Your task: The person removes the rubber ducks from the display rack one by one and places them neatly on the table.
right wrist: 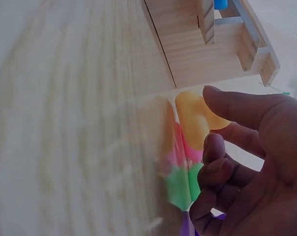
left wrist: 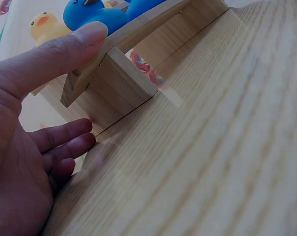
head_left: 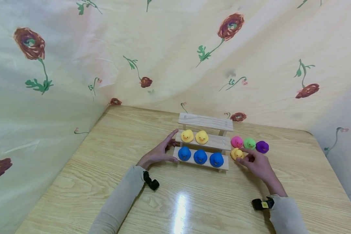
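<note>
A three-tier wooden stand (head_left: 205,121) holds three blue rubber ducks (head_left: 200,157) along its bottom step. Two yellow rubber ducks (head_left: 194,137) sit on the left part of the middle step, and the top step carries nothing. My left hand (head_left: 161,152) spans the stand's left end with fingers extended; its thumb (left wrist: 84,42) touches the bottom step beside the leftmost blue duck. To the right of the stand, my right hand (head_left: 255,163) pinches another yellow rubber duck (right wrist: 193,118) between thumb and index finger, low at the table.
Behind the pinched duck, a pink duck (head_left: 237,142), a green duck (head_left: 249,143) and a purple duck (head_left: 262,147) stand in a row on the wood-grain table (head_left: 90,182). A flowered cloth (head_left: 169,65) hangs behind the table and along its left side.
</note>
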Tool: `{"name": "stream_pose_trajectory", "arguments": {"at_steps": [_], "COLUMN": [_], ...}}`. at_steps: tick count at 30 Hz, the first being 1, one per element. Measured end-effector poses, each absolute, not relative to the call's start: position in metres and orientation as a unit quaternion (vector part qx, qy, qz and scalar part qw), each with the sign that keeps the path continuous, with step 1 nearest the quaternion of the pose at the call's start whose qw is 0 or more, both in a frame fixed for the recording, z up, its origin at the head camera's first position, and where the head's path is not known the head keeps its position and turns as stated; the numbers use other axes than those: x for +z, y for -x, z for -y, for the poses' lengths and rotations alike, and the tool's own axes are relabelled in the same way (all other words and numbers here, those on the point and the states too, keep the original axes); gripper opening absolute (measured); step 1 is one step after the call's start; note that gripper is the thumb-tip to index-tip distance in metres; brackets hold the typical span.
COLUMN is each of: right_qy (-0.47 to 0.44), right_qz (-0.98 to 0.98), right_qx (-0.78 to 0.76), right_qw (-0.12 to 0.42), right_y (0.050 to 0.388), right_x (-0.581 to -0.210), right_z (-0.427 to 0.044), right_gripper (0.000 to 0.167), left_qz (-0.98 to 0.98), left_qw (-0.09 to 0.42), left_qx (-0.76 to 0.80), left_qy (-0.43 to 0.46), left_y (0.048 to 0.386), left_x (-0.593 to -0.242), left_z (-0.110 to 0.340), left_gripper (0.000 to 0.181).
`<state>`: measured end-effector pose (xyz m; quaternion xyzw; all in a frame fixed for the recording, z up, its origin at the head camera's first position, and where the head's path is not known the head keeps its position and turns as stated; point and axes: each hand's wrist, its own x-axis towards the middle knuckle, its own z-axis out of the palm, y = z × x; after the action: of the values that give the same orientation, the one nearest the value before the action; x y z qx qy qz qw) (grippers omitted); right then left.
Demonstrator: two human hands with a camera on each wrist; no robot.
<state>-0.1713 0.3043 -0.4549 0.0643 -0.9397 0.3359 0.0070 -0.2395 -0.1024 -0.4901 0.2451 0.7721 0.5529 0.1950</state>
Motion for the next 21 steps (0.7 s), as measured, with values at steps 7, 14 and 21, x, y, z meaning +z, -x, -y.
{"name": "stream_pose_trajectory", "arguments": {"at_steps": [7, 14, 21], "right_qy": [-0.056, -0.063, -0.067], "right_qz": [0.940, 0.939, 0.937], "right_qx": [0.337, 0.339, 0.342], "right_qw": [-0.007, -0.002, 0.003], "right_y": [0.1713, 0.1722, 0.1725], "right_x": [-0.4542, -0.4570, -0.4592], "right_z": [-0.3050, -0.3066, -0.3073], "right_gripper": [0.048, 0.047, 0.046], "left_qz": [-0.770, -0.771, -0.771], "left_qw": [0.193, 0.192, 0.194], "left_qx": [0.555, 0.555, 0.556], "left_qy": [-0.247, -0.247, -0.244], "left_y": [0.2391, 0.2389, 0.2387], "left_x": [-0.4906, -0.4900, -0.4895], "left_z": [0.1026, 0.1026, 0.1023], "left_gripper": [0.119, 0.119, 0.118]}}
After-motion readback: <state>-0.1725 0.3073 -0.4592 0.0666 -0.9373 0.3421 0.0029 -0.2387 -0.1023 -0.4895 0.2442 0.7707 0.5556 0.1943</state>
